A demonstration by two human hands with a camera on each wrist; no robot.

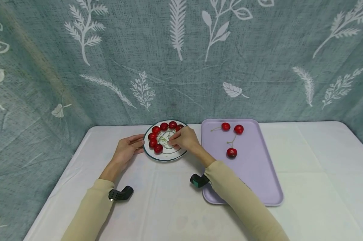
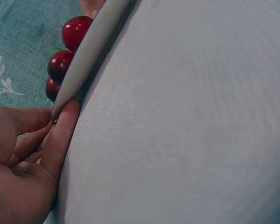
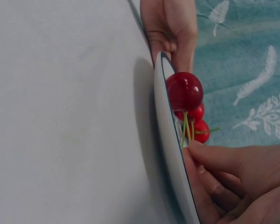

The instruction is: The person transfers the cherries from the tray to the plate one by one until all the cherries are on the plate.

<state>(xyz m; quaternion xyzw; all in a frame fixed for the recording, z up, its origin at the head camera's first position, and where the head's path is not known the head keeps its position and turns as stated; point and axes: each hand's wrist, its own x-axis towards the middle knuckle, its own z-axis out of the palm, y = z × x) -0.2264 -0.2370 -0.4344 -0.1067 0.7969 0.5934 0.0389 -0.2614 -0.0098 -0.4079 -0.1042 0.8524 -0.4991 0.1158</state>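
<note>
A white plate point(image 1: 169, 156) with a dark rim bears several red cherries point(image 1: 153, 143) set in a curve along its left and far side, stems pointing inward. At its left edge my left hand point(image 1: 125, 149) holds the rim, thumb above and fingers below; the left wrist view shows this grip on the plate's edge point(image 2: 84, 60). My right hand point(image 1: 187, 139) reaches over the plate's right side. In the right wrist view its thumb and finger pinch at the ends of green cherry stems point(image 3: 186, 130), close to the plate's surface. One cherry point(image 1: 179, 127) sits partly behind this hand.
To the right lies a lilac tray point(image 1: 250, 177) with three stemmed cherries point(image 1: 232, 153) in its far part. My right forearm crosses the tray's near left corner. A white cloth covers the table point(image 1: 314, 174), and a patterned green curtain point(image 1: 181, 90) hangs behind it.
</note>
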